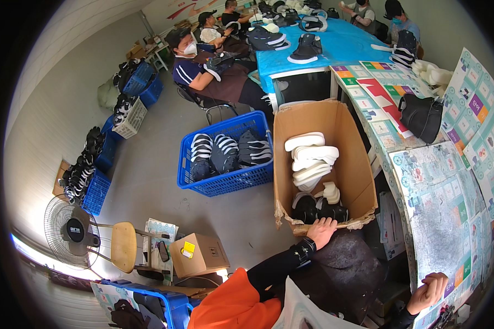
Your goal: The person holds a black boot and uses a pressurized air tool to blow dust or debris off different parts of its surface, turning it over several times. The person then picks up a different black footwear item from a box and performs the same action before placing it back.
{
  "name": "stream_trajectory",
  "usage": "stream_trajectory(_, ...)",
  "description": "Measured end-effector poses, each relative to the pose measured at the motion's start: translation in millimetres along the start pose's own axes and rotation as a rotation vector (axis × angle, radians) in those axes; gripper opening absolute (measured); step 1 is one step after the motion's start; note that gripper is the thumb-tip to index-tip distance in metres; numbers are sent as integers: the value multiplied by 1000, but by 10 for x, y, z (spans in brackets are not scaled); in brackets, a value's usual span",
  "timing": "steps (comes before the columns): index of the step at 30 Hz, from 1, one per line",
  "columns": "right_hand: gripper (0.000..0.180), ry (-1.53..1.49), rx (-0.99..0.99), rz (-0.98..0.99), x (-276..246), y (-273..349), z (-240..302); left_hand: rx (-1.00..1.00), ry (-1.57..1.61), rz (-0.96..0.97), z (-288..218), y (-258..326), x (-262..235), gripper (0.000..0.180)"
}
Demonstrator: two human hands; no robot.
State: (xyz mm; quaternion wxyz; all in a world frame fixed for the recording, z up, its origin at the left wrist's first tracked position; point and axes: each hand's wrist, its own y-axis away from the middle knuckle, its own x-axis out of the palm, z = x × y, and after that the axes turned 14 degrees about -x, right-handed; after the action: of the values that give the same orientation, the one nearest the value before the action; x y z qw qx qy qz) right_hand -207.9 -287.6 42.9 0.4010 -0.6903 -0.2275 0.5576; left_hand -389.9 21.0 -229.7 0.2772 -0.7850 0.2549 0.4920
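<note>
My left hand (321, 232) reaches to the near side of a tall open cardboard box (362, 181), its fingers bent over the torn rim. Just beyond those fingers, dark shoes (306, 208) lie at the bottom of the box. A leaning pile of white foam shoe soles (314, 159) fills the box's middle. By the near edge of the worktable (431, 192), my right hand (428, 293) is curled closed, with nothing seen in it; its palm is hidden. A black shoe upper (421, 117) sits farther up that table.
A blue basket (219, 189) of black-and-white shoes stands left of the box. Several people sit around a blue-covered table (335, 46) with shoes on it. Along the left are more baskets (97, 192), a fan (74, 230), a wooden chair (123, 247) and a small carton (200, 255).
</note>
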Motion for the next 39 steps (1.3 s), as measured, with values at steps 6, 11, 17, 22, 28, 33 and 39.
stream_trajectory(6, 17, -14, 20, -1, 41, 5, 19, -5, -14, 3, 22, 7, -16, 20)
stream_trajectory(11, 17, -15, 22, -6, 53, 1, 29, -4, -23, 4, 20, 7, -5, 21)
stream_trajectory(17, 16, -22, 17, -1, 73, 21, 28, -14, -15, 9, 37, 22, -18, 21)
stream_trajectory(22, 16, -19, 27, 3, 58, -22, 80, -10, -5, 18, 13, 9, -9, 20)
stream_trajectory(28, 17, -38, 54, 7, 88, -4, 79, -8, -5, 2, 18, -1, -11, 20)
stream_trajectory(33, 18, -37, 49, 1, 108, 31, 47, -2, -12, -10, 1, -30, 0, 20)
stream_trajectory(39, 18, -87, 78, 18, 121, 127, 55, -8, -14, 2, 11, 3, -21, 20)
